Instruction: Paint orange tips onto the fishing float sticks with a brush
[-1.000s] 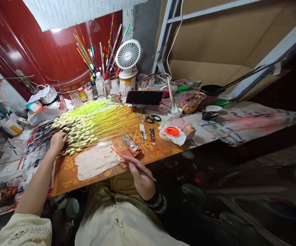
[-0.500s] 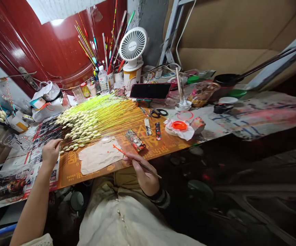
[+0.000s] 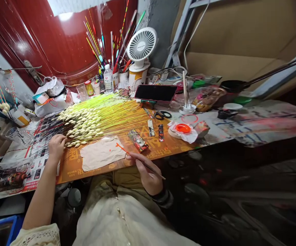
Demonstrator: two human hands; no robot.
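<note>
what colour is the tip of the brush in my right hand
The brush tip is bright orange, best seen in the head view.

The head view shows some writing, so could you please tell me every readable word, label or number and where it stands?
"电", apparently: orange board, near edge; its other characters are too unclear to quote.
Too small or blurred: markings on the fan, bottle and newspaper.

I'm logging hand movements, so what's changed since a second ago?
The left hand shifted slightly toward the person, near the left edge of the cream teardrop-shaped bulbs; whether it took or released any is too small to tell. The right hand still holds the slim orange-tipped paintbrush over the crumpled off-white sheet.
</note>
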